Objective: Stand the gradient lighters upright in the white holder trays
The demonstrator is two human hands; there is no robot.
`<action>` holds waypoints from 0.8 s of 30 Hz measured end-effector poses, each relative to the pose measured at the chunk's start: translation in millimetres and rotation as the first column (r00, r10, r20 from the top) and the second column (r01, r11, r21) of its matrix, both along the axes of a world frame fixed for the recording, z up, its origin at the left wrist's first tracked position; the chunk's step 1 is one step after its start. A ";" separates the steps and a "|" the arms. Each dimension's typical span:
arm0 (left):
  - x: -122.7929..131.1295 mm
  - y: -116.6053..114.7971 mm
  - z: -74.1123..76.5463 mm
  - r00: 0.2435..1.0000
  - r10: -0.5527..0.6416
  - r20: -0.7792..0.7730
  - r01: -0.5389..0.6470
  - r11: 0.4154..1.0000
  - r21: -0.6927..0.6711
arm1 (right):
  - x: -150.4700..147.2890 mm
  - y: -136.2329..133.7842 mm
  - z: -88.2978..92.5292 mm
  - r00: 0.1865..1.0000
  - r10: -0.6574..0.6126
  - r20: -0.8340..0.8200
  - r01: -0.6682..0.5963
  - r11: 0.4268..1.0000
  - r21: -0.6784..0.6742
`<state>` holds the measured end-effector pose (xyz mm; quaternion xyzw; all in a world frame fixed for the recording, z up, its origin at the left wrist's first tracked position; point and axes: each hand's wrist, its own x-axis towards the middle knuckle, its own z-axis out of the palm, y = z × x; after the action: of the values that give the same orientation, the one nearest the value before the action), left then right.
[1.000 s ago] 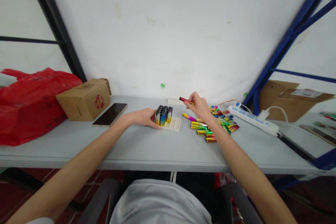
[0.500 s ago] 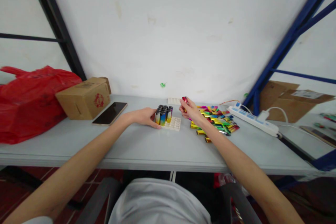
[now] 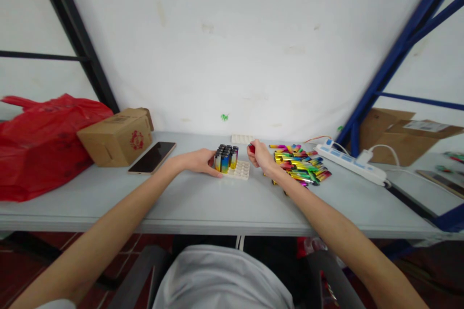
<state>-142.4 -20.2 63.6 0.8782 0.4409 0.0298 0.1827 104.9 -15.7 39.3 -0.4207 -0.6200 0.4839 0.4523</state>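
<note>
On the table (image 3: 203,203), the left hand (image 3: 197,161) grips the tray (image 3: 242,173) by its left edge, it seems, beside the upright lighters (image 3: 226,157). Just right of the tray, the right hand (image 3: 259,156) pinches 1 red lighter (image 3: 251,147), near the loose pile (image 3: 299,163).

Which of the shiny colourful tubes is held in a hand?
The red-tipped tube in the right hand, beside the white tray; the rest stand in that tray or lie in the pile.
</note>
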 end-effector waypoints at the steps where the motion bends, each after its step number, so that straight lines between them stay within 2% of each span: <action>1: 0.1 0.0 0.2 1.000 0.000 -0.003 0.000 1.000 0.001 | -0.4 -0.2 0.4 1.000 0.001 -0.001 -0.001 1.000 0.007; 9: 1.6 -2.9 3.0 1.000 0.011 -0.007 -0.011 1.000 -0.001 | -1.9 -5.2 3.4 1.000 -0.007 0.019 0.008 0.999 -0.045; 17: 1.1 -1.0 1.4 1.000 0.013 -0.026 -0.013 1.000 0.012 | -1.6 -2.1 0.0 0.995 -0.052 0.088 0.044 0.995 0.088; 22: 1.9 -2.0 2.3 1.000 0.014 -0.021 -0.014 1.000 0.007 | 1.7 1.4 -1.1 0.994 -0.078 0.079 0.072 0.994 0.084; 24: 1.8 -1.6 1.9 1.000 0.007 -0.020 -0.006 1.000 0.010 | 2.6 2.1 -1.2 0.995 -0.037 0.088 0.032 0.998 0.054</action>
<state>-140.7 -21.8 65.5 0.8780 0.4454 0.0239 0.1740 107.5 -13.5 38.1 -0.4405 -0.6446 0.4404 0.4432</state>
